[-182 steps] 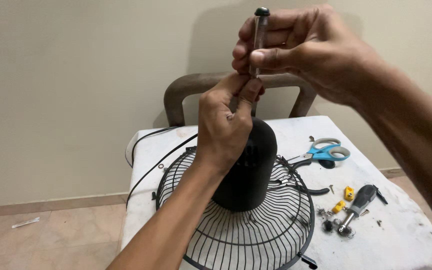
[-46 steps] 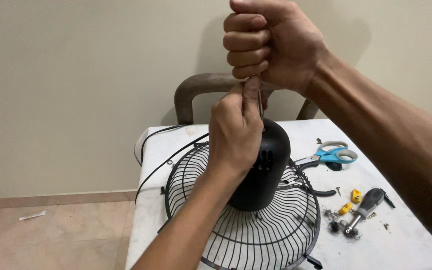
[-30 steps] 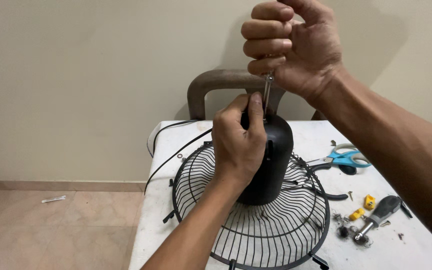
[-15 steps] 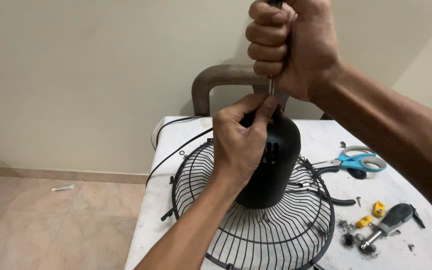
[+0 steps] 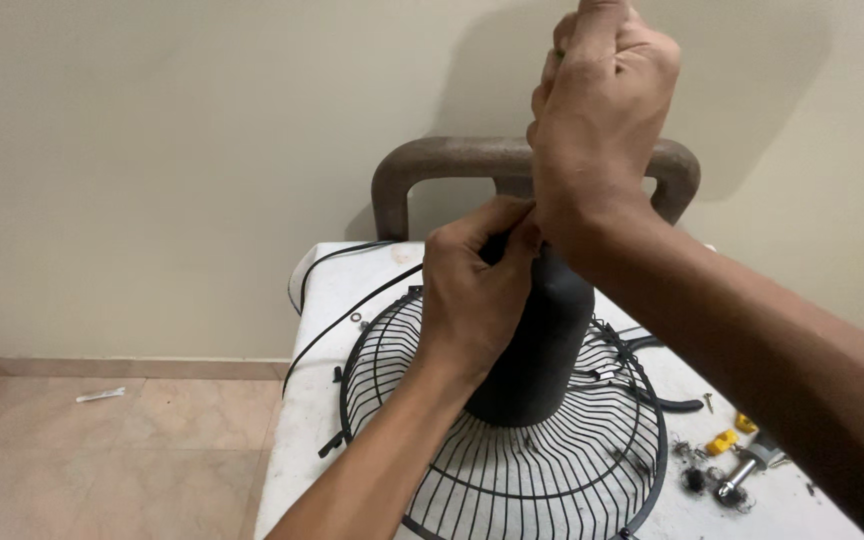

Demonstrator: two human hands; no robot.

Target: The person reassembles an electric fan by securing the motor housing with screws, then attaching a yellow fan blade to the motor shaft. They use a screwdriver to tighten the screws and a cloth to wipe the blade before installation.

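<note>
Left hand: fingers pinched together at the top of the black cylindrical fan motor housing.
Right hand: fisted directly above; what it grips is hidden.
Housing: upright on the black wire fan guard, on the white worktop.

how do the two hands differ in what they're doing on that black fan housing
The left hand sits low, fingertips pinched at the top of the black motor housing; the right hand is raised above it.
The left hand is loosely curled, while the right hand is a tight fist; whatever it grips is hidden.
The left forearm comes from below, the right from the lower right.
Both work over the wire fan guard.
</note>
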